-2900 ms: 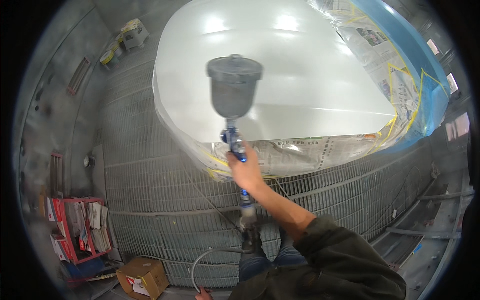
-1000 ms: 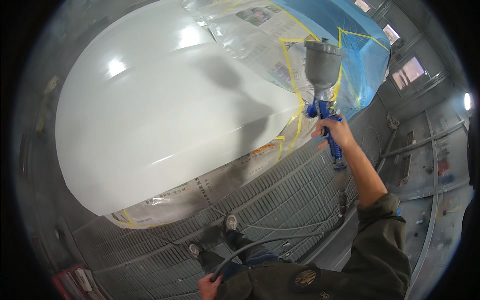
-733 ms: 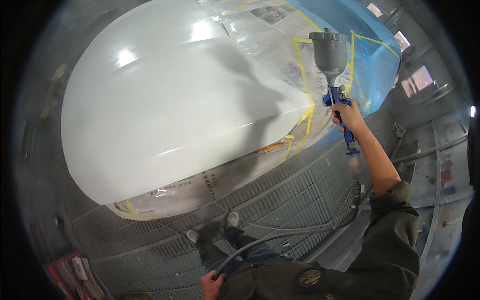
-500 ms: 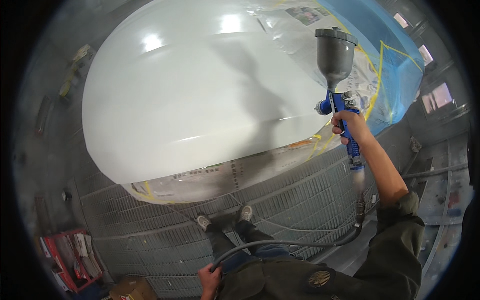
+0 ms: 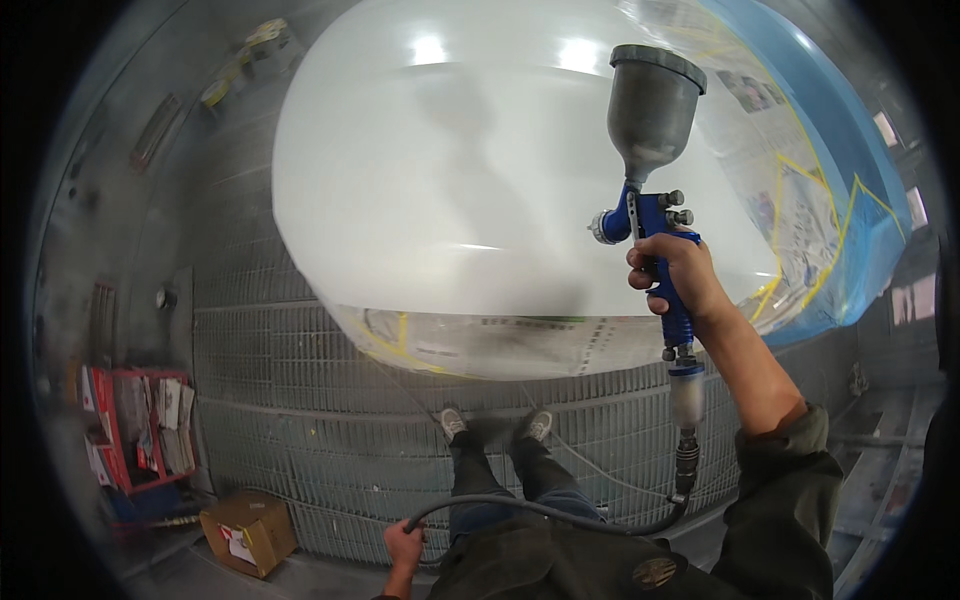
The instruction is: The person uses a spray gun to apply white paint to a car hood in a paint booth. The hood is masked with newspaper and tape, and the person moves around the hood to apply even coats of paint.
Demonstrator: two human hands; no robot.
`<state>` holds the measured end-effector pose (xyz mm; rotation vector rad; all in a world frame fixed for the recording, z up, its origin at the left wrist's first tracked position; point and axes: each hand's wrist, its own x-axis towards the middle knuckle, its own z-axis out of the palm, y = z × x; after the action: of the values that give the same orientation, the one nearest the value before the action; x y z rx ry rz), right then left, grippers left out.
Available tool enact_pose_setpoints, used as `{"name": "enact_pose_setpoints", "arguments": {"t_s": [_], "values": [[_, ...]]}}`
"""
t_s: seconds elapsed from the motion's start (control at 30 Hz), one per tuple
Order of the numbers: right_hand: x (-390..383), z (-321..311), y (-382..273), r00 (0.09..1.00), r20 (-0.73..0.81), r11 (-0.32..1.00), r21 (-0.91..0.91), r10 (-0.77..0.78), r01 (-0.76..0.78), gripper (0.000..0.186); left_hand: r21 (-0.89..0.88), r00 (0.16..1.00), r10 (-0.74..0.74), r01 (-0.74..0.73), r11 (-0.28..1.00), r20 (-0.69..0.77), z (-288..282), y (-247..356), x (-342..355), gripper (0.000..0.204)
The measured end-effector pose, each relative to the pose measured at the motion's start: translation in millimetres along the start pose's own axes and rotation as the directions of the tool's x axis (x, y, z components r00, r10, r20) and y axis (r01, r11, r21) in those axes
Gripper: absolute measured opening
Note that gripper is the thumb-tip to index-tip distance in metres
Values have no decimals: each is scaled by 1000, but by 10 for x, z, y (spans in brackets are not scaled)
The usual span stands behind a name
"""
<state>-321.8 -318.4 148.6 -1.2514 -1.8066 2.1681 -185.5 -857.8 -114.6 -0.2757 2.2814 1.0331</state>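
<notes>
My right hand (image 5: pixel 677 272) is closed round the handle of a blue spray gun (image 5: pixel 662 245), fingers at its trigger. A grey metal paint cup (image 5: pixel 652 112) with a lid stands upright on top, and the nozzle faces left. Below the handle, a filter and coupling join the gun to a dark air hose (image 5: pixel 560 512). Low in the view, my left hand (image 5: pixel 404 545) is closed on that hose. Beyond the gun lies a large white car panel (image 5: pixel 380 190), apart from the nozzle and shadowed by my arm and the gun.
Newspaper (image 5: pixel 520 343) and yellow tape edge the panel; blue plastic sheeting (image 5: pixel 868 240) covers the right side. Underfoot is a metal grating (image 5: pixel 290 390). At left stand a red rack (image 5: pixel 150 430) of papers and a cardboard box (image 5: pixel 250 533). Buckets (image 5: pixel 265 45) sit at the far left.
The view has turned, so the panel sits further right. The spray gun has shifted left across it and stands nearer. Both hands keep their hold.
</notes>
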Motion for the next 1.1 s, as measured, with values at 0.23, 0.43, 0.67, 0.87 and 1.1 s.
{"name": "enact_pose_setpoints", "arguments": {"t_s": [0.23, 0.43, 0.67, 0.87, 1.1], "values": [[263, 1368, -119, 992, 124, 999, -34, 5, -1, 9, -108, 983, -138, 125, 986, -122, -419, -471, 29, 27], [545, 2328, -198, 949, 313, 1000, 21, -28, 22, 11, -371, 933, -313, 230, 900, -179, -575, -784, 21, 34], [790, 2555, -261, 912, 398, 995, 40, -97, 88, 11, -408, 911, -378, 286, 867, -163, -625, -720, -84, 34], [695, 1722, -337, 972, 225, 995, -60, -70, 86, 13, -228, 961, -253, 224, 948, -109, -285, -758, 10, 27], [487, 505, -312, 995, 96, 997, -79, -19, 26, 12, 14, 999, -43, 43, 999, -17, -44, 39, 24, 28]]}}
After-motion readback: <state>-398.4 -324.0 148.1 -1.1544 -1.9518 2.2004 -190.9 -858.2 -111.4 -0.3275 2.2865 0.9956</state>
